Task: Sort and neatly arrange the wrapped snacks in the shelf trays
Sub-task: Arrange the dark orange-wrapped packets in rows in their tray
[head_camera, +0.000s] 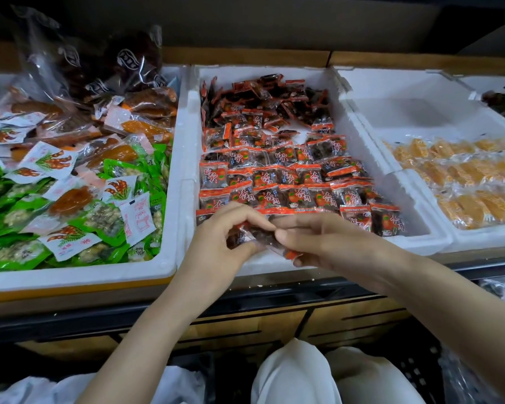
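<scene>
A white foam tray (353, 132) in the middle holds many small red-and-dark wrapped snacks (283, 176). Near its front they lie in tidy rows; toward the back they sit in a loose heap. My left hand (228, 231) and my right hand (318, 237) meet over the tray's front edge. Both pinch the same clear-wrapped dark snack packet (261, 236), fingers closed on it from either side. The packet is partly hidden by my fingers.
The left foam tray (169, 258) is full of mixed green, white and orange packets, with large clear bags (105, 65) at its back. The right foam tray (414, 112) holds rows of yellow wrapped snacks (464, 176). A wooden shelf front runs below.
</scene>
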Tool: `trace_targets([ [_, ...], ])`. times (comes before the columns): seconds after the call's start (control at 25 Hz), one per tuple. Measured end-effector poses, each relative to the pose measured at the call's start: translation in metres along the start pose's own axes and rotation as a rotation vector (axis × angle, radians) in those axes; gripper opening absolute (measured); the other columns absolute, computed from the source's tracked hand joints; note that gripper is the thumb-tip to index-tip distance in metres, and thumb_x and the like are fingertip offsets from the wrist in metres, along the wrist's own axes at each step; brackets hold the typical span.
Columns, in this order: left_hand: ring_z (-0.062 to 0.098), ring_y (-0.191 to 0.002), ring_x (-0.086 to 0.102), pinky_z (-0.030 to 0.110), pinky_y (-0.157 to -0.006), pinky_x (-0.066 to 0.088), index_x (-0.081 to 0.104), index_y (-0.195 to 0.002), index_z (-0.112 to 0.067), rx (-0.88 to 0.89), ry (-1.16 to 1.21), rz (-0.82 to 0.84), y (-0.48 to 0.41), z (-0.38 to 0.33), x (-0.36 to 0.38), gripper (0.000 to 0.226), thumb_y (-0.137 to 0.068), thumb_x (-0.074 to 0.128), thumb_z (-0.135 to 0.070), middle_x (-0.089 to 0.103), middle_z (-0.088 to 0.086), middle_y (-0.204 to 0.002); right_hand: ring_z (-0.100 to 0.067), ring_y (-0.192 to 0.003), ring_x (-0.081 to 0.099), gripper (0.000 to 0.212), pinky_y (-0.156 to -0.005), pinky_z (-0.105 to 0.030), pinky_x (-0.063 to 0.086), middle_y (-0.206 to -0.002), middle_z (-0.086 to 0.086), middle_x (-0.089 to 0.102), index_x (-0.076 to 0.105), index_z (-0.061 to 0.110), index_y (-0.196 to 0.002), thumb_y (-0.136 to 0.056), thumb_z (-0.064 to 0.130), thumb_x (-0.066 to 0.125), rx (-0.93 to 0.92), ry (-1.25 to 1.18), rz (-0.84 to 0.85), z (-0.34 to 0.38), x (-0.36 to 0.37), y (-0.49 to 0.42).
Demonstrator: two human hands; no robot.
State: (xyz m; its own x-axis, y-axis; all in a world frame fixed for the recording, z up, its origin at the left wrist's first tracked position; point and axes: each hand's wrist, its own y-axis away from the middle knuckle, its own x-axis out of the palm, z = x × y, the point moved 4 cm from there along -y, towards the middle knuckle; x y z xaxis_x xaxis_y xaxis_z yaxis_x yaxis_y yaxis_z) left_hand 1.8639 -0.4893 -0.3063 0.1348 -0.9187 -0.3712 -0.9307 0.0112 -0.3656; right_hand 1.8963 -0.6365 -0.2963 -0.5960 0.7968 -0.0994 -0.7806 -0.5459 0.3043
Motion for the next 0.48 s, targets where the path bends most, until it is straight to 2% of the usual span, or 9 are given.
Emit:
trace_targets([
  [0.12, 0.0, -0.109, 0.056, 0.017, -0.092, 0.046, 0.054, -0.109, -0.039, -0.04, 0.001, -0.088, 0.004, 0.002, 0.001, 0.057, -0.083, 0.059, 0.012, 0.056, -0.015, -0.114, -0.012, -0.083, 0.069, 0.03, -0.077, -0.019, 0.054, -0.089, -0.002, 0.072, 0.063, 0.015, -0.111, -0.083, 0.007, 0.066, -0.118, 0.059, -0.157, -0.003, -0.014, 0.003],
  [0.2, 0.009, -0.096, 0.065, 0.024, -0.085, 0.054, 0.052, -0.112, -0.037, -0.185, 0.249, -0.133, 0.005, 0.005, 0.003, 0.042, -0.095, 0.047, 0.001, 0.058, -0.006, -0.116, -0.012, -0.08, 0.07, 0.027, -0.082, -0.027, 0.054, -0.085, -0.004, 0.072, 0.063, 0.019, -0.106, -0.082, 0.007, 0.068, -0.189, 0.082, -0.321, -0.005, -0.023, 0.006],
  [0.28, 0.017, -0.084, 0.07, 0.031, -0.075, 0.058, 0.059, -0.108, -0.029, -0.325, 0.497, -0.113, 0.005, 0.002, 0.008, 0.019, -0.093, 0.052, -0.021, 0.063, 0.004, -0.113, -0.017, -0.078, 0.07, 0.026, -0.084, -0.033, 0.054, -0.085, -0.014, 0.07, 0.061, 0.02, -0.102, -0.081, 0.009, 0.069, -0.215, 0.074, -0.4, -0.008, -0.024, 0.009],
  [0.36, 0.019, -0.083, 0.071, 0.03, -0.069, 0.058, 0.063, -0.105, -0.02, -0.323, 0.502, -0.067, 0.007, -0.001, 0.014, 0.023, -0.082, 0.064, -0.022, 0.069, 0.005, -0.104, -0.018, -0.075, 0.07, 0.027, -0.076, -0.028, 0.056, -0.081, -0.011, 0.07, 0.059, 0.016, -0.102, -0.08, 0.006, 0.07, -0.224, 0.021, -0.379, -0.012, -0.021, 0.011],
  [0.48, 0.017, -0.076, 0.07, 0.031, -0.07, 0.057, 0.064, -0.098, -0.021, -0.198, 0.352, -0.084, 0.008, -0.005, 0.016, 0.026, -0.081, 0.068, -0.002, 0.072, -0.002, -0.091, -0.014, -0.077, 0.068, 0.015, -0.071, -0.024, 0.053, -0.082, 0.0, 0.071, 0.064, 0.017, -0.094, -0.081, 0.012, 0.068, -0.218, 0.157, -0.227, -0.014, -0.013, 0.017],
])
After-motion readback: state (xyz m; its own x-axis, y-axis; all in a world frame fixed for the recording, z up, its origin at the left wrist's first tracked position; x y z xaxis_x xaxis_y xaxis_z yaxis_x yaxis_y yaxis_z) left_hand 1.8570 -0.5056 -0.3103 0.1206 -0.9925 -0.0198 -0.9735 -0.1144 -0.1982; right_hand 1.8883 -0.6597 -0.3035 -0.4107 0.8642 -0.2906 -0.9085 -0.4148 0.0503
